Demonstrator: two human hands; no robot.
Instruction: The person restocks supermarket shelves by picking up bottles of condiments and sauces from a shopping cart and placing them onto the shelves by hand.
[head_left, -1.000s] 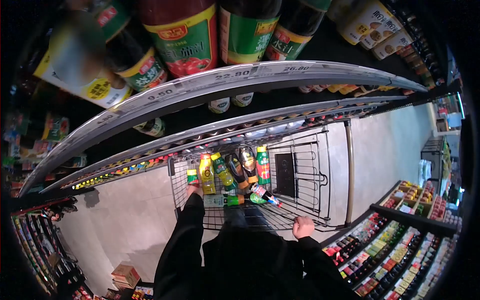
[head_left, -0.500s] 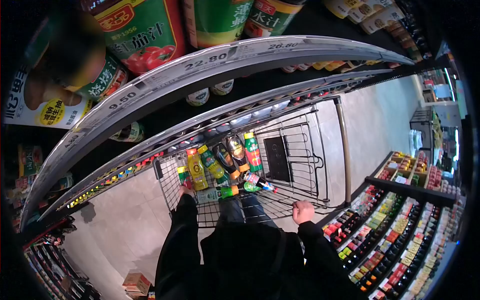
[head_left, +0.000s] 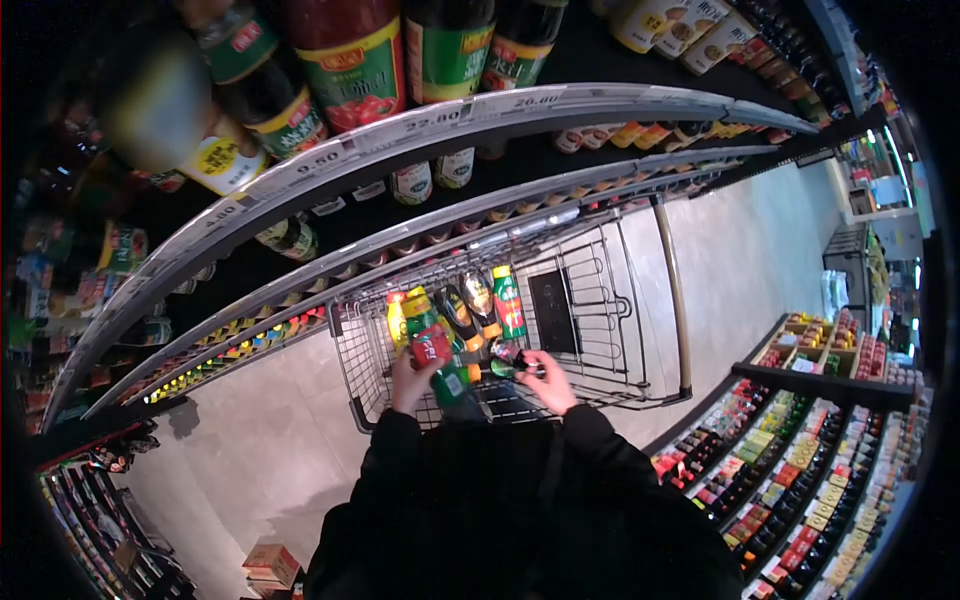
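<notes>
Two dark sleeves come forward to a wire shopping cart, where the left hand grasps a red-labelled bottle above the basket, and the right hand has thumb and fingers bent together at a small dark item, though whether it is gripped I cannot tell. Beyond them in the basket lie a yellow bottle, two dark bottles and a green-and-red bottle. Past the cart runs a stocked shelf with price labels.
</notes>
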